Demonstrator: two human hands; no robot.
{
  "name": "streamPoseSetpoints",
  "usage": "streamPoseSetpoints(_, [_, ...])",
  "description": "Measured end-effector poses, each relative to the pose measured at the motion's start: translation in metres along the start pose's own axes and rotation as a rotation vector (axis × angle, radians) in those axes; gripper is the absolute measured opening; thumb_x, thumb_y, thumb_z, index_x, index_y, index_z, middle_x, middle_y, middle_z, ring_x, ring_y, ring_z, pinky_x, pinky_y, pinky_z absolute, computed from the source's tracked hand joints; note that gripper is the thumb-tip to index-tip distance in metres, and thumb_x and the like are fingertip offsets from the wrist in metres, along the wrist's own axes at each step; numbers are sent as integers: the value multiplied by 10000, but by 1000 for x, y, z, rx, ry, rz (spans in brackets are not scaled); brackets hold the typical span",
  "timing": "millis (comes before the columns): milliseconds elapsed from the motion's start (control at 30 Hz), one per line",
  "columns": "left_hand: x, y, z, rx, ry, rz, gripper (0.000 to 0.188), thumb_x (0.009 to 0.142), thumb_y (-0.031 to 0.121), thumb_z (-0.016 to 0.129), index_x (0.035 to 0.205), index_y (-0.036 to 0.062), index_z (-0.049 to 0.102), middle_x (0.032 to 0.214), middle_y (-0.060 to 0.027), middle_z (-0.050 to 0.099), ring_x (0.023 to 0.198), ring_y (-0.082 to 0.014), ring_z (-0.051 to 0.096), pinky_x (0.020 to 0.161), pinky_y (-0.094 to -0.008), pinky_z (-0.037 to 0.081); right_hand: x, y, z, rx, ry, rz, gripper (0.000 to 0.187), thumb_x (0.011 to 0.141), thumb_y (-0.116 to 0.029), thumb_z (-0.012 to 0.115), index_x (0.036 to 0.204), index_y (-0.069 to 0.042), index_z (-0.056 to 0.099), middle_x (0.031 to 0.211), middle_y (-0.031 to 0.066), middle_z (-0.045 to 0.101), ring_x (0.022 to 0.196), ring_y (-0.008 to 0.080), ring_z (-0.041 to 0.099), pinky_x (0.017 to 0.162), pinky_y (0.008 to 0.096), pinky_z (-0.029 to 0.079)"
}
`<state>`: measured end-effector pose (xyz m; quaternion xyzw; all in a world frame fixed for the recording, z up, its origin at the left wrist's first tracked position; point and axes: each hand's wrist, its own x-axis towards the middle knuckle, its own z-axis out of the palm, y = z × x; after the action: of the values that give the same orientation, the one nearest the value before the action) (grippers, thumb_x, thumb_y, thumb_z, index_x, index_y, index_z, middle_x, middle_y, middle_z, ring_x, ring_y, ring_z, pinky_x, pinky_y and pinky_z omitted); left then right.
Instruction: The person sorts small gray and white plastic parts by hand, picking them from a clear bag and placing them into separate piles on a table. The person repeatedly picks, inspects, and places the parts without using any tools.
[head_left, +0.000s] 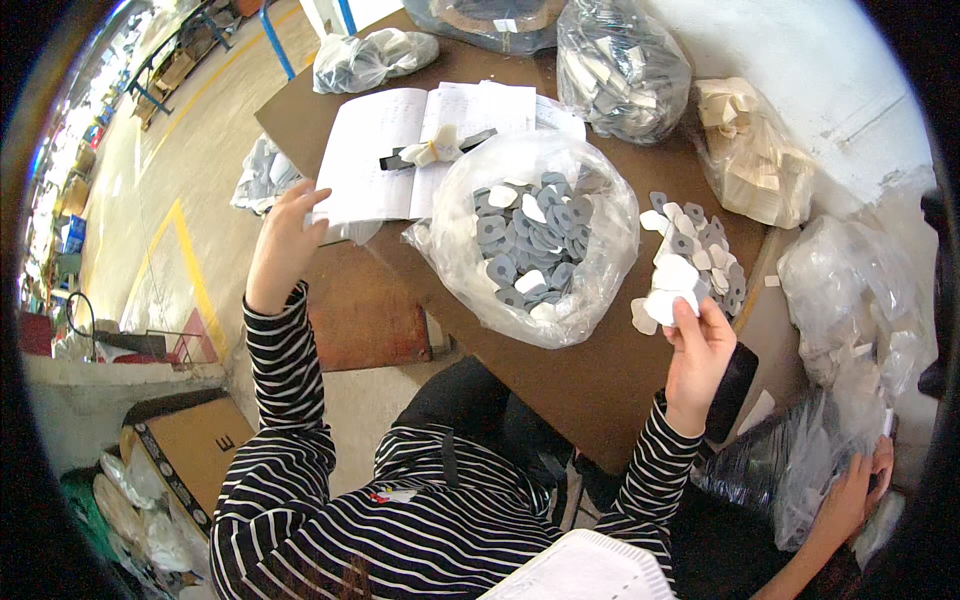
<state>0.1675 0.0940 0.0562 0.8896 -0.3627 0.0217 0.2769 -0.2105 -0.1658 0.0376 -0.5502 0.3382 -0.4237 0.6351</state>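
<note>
My right hand [698, 362] is closed, thumb and fingers pinching a few white rounded pads [673, 290]. They are held just over a loose pile of grey and white pads [712, 252] on the table's right side. My left hand [284, 245] is raised at the table's left edge, fingers apart and nothing visible in them, close to an open notebook [368, 150]. A pale, blurred piece [362, 234] shows by the notebook's lower edge. Between my hands stands an open clear plastic bag [462, 290] filled with grey pads [535, 235], each with a hole, and some white ones.
A banded white bundle [432, 150] lies on the notebook. Filled plastic bags [622, 75] crowd the brown table's [380, 290] far side, and another bag [765, 150] holds cream blocks. At lower right, another person's hand [850, 495] touches clear plastic. A cardboard box [190, 450] stands lower left.
</note>
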Motion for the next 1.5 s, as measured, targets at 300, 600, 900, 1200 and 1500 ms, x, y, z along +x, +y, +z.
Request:
streamPoseSetpoints(300, [-69,152,85,-1905,-784,-428,778,964,615,451,1536,118,277,1463,-178,467,1327,-302,471,1103,-467,386,-5,0,81,-749,-214,-887,274,754,28,756,1021,26,694,919,125,674,777,242,656,653,310,517])
streamPoseSetpoints(600, [-56,167,99,-1969,-630,-378,452,1038,188,477,1455,40,385,1368,-176,548,1240,-234,549,1054,-392,447,-6,0,91,-711,-478,-769,367,765,-77,763,1120,-23,688,1129,105,667,1032,274,635,867,385,495])
streamPoseSetpoints(900, [-49,148,114,-1614,-595,-313,218,984,152,600,1167,35,585,1185,-129,642,1061,-201,659,831,-276,542,8,-5,122,-612,-465,-448,469,759,-110,805,1192,-24,646,1033,119,666,933,242,663,812,320,532])
streamPoseSetpoints(1200, [-43,130,103,-1800,-689,-241,397,1019,100,494,1404,9,466,1347,-119,560,1253,-240,548,1089,-435,455,27,18,125,-347,-480,-36,361,813,-49,767,1163,-5,687,992,88,726,801,107,643,728,251,529])
streamPoseSetpoints(1500, [-37,128,101,-1684,-521,-287,356,992,63,547,1340,-8,518,1331,-111,568,1184,-229,586,1000,-417,537,40,8,134,-383,-401,-281,271,838,5,736,1108,1,718,1025,73,713,878,103,654,781,240,522])
